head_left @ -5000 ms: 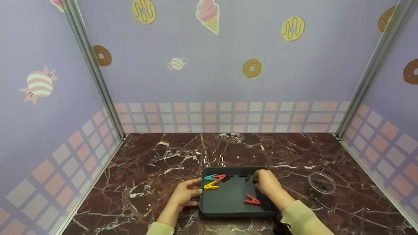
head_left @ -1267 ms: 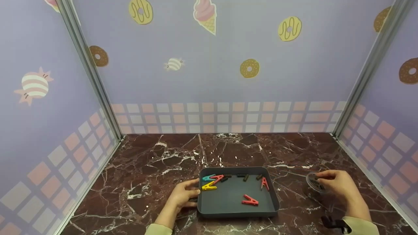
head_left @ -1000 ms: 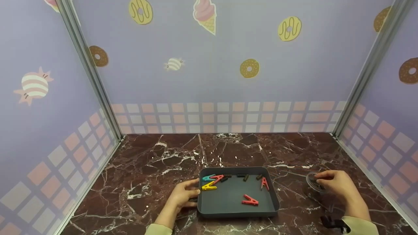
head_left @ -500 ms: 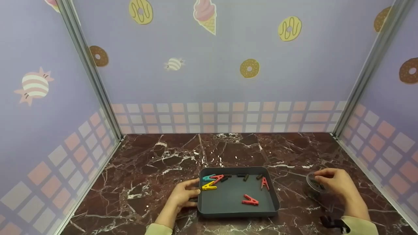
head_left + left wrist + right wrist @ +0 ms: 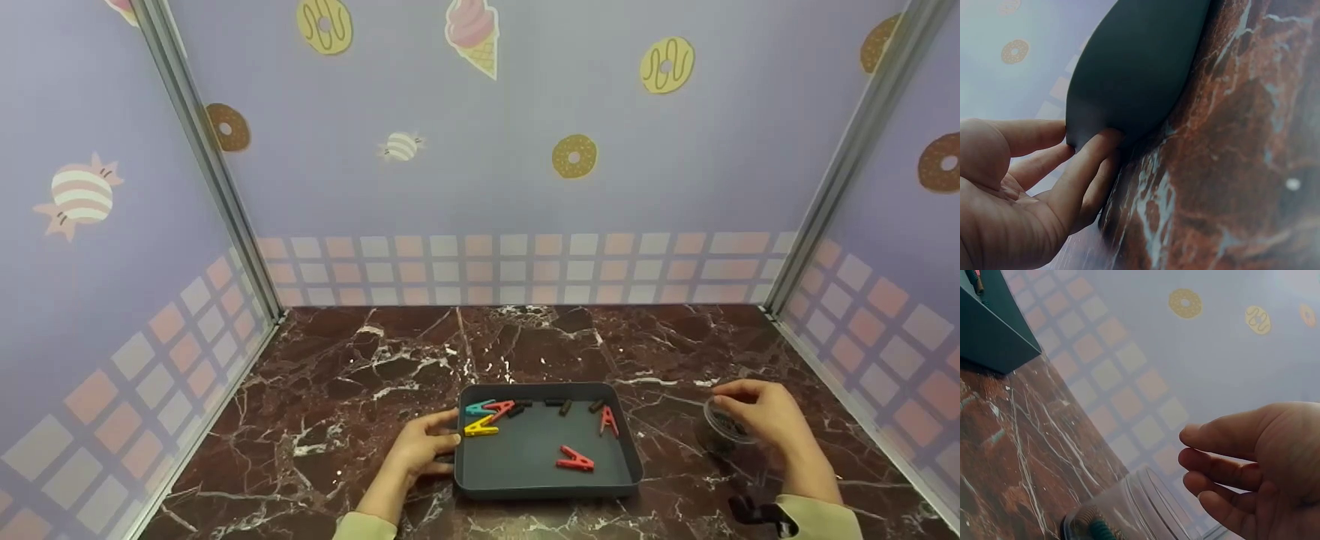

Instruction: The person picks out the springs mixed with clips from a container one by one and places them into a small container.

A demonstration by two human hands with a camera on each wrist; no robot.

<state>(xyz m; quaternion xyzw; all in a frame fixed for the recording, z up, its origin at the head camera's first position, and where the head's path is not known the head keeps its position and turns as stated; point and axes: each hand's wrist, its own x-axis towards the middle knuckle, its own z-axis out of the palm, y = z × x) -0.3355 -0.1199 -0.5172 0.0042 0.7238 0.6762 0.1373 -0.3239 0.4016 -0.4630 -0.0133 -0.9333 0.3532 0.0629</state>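
Observation:
My left hand point(image 5: 420, 448) rests straight fingers against the outer left wall of a shallow dark grey tray point(image 5: 544, 491); in the left wrist view its fingertips point(image 5: 1107, 136) touch that wall. In the tray lie a blue clip point(image 5: 480, 409), a yellow clip point(image 5: 481, 427), a red clip point(image 5: 501, 409), and two more red clips on the right. Several small dark cylinders point(image 5: 565, 407) lie along its far side. My right hand point(image 5: 772, 420) hovers at the rim of a clear round jar point(image 5: 1137, 509), its fingers loosely bent with nothing visible between them. Ribbed, coil-like pieces point(image 5: 1100, 529) lie inside the jar.
The tray and jar stand on a dark red marbled table point(image 5: 360, 390). Patterned panels point(image 5: 487, 187) enclose it at the back and sides, with metal posts point(image 5: 840, 165) at the corners. A black strap piece point(image 5: 754, 511) hangs by the right sleeve.
My right hand has left the tray's right side for the jar, uncovering a red clip. Lately its fingers have shifted slightly left and up at the jar's rim. The left hand stays at the tray.

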